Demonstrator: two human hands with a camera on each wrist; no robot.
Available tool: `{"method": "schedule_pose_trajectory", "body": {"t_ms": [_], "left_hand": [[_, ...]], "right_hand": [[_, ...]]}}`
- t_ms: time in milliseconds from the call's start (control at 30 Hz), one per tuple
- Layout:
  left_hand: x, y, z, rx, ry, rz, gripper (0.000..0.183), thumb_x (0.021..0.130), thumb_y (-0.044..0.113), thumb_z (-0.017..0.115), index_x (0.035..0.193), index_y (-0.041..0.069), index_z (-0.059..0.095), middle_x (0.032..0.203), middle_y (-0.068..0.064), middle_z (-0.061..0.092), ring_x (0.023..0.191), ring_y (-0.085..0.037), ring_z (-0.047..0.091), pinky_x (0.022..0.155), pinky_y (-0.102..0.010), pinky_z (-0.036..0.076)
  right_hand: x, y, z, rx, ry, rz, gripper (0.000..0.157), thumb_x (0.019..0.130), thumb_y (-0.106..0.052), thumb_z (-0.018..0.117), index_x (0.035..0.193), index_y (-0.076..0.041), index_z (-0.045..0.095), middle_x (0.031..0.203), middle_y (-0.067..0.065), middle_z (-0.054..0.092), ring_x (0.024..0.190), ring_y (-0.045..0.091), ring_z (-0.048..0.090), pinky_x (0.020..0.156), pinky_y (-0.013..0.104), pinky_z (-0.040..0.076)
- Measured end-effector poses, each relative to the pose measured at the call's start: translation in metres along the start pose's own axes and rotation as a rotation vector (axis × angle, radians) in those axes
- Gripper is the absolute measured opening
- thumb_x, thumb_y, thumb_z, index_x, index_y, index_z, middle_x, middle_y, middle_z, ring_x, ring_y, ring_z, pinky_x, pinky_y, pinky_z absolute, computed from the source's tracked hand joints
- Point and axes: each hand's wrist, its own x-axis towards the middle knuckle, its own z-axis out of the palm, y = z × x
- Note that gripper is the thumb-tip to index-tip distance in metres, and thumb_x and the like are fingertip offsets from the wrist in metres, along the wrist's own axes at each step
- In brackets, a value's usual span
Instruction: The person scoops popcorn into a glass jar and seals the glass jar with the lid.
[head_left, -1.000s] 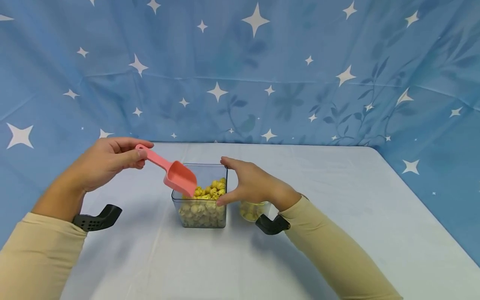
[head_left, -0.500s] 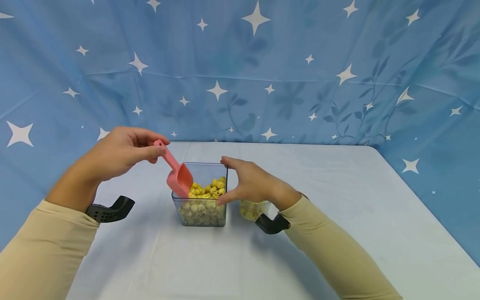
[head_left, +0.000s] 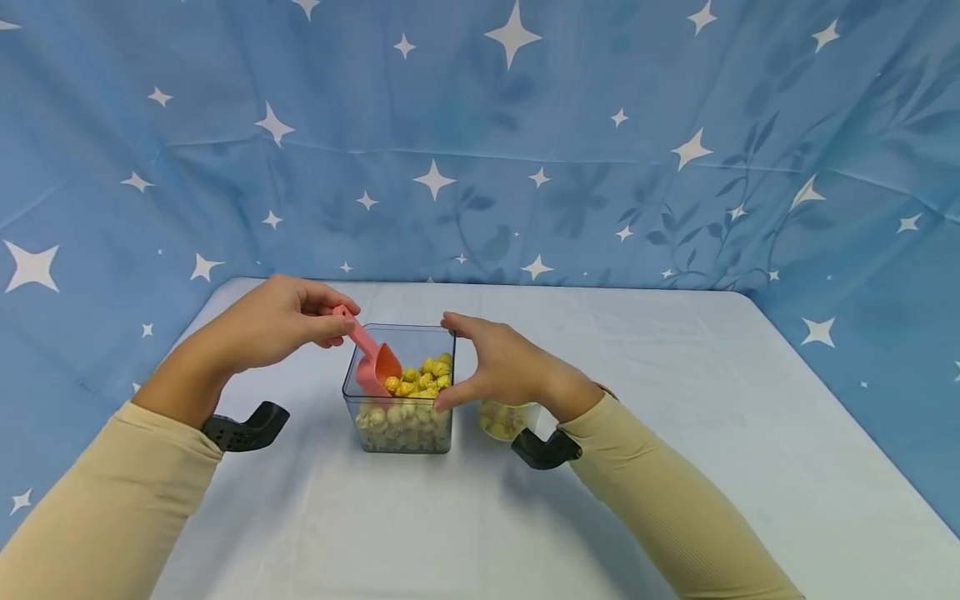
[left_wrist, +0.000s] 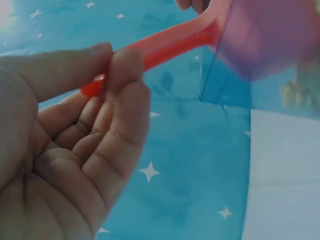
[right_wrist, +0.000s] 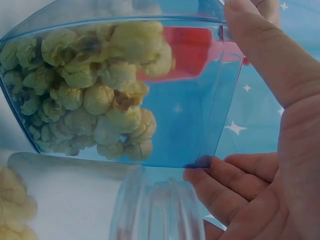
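A pink scoop slants down into a clear rectangular plastic container, its bowl against the popcorn inside. My left hand pinches the end of the scoop's handle between thumb and fingers; in the left wrist view the scoop's bowl shows through the container wall. My right hand holds the container's right side, thumb at the near corner and fingers at the far one. In the right wrist view, the popcorn is heaped away from the red-tinted scoop.
A small clear cup of yellow popcorn stands right of the container, partly hidden under my right wrist. A white cloth covers the table. Behind it hangs a blue curtain with white stars.
My left hand has moved right, first rising and then lowering, tipping the scoop steeper and carrying its bowl down into the container. The right hand and the container have stayed put.
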Motion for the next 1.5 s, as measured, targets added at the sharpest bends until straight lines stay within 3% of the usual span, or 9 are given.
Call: {"method": "schedule_pose_trajectory", "body": {"t_ms": [233,333,467,700,1000,1200,1500], "left_hand": [[0.001,-0.018,0.005,-0.134,-0.057,-0.023,0.036,0.1,0.02,0.064,0.127,-0.003,0.065,0.093,-0.006,0.072,0.087,-0.022,0.068,0.083,-0.035,0.055],[0.001,-0.024,0.006,-0.169,-0.052,-0.023,0.037,0.1,0.019,0.064,0.129,-0.004,0.063,0.095,-0.007,0.072,0.088,-0.021,0.068,0.083,-0.032,0.056],[0.003,-0.027,0.008,-0.207,-0.035,-0.038,0.039,0.101,0.018,0.063,0.131,-0.006,0.06,0.097,-0.008,0.072,0.089,-0.021,0.068,0.082,-0.032,0.057],[0.008,-0.03,0.022,-0.293,-0.091,-0.067,0.044,0.103,0.019,0.06,0.137,-0.008,0.054,0.102,-0.01,0.07,0.091,-0.022,0.066,0.084,-0.031,0.056],[0.005,-0.047,0.027,-0.491,-0.013,-0.07,0.044,0.103,0.01,0.058,0.136,-0.017,0.047,0.101,-0.014,0.069,0.085,-0.013,0.067,0.082,-0.028,0.057],[0.001,-0.055,0.026,-0.529,0.01,-0.061,0.044,0.104,0.01,0.055,0.137,-0.018,0.045,0.096,-0.008,0.068,0.085,-0.013,0.066,0.082,-0.027,0.056],[0.002,-0.055,0.034,-0.596,-0.015,-0.041,0.043,0.105,0.009,0.054,0.136,-0.02,0.044,0.096,-0.008,0.067,0.085,-0.012,0.066,0.082,-0.026,0.056]], "right_hand": [[-0.001,0.001,0.0,0.0,0.006,0.006,0.113,0.074,-0.046,0.088,0.158,-0.004,0.025,0.156,0.008,0.039,0.141,0.023,0.039,0.112,0.044,0.035],[0.0,0.001,0.0,0.004,0.006,0.002,0.113,0.074,-0.045,0.089,0.158,-0.004,0.025,0.156,0.008,0.04,0.141,0.022,0.039,0.112,0.043,0.035],[0.0,0.001,0.001,0.006,0.007,-0.002,0.113,0.074,-0.045,0.089,0.158,-0.004,0.025,0.156,0.006,0.039,0.141,0.022,0.039,0.112,0.043,0.035],[-0.001,0.0,0.002,0.015,0.004,-0.004,0.113,0.075,-0.045,0.088,0.158,-0.004,0.023,0.157,0.006,0.038,0.142,0.022,0.038,0.113,0.043,0.035],[-0.001,0.001,0.002,0.022,0.012,-0.015,0.113,0.074,-0.043,0.089,0.158,-0.004,0.025,0.156,0.007,0.039,0.141,0.023,0.039,0.112,0.043,0.036],[0.0,0.0,0.002,0.023,0.004,-0.003,0.113,0.074,-0.044,0.089,0.158,-0.005,0.025,0.157,0.006,0.038,0.142,0.022,0.038,0.112,0.043,0.035],[0.0,-0.002,0.002,0.02,0.001,0.027,0.112,0.075,-0.045,0.088,0.158,-0.006,0.025,0.157,0.006,0.038,0.142,0.023,0.037,0.113,0.046,0.034]]}}
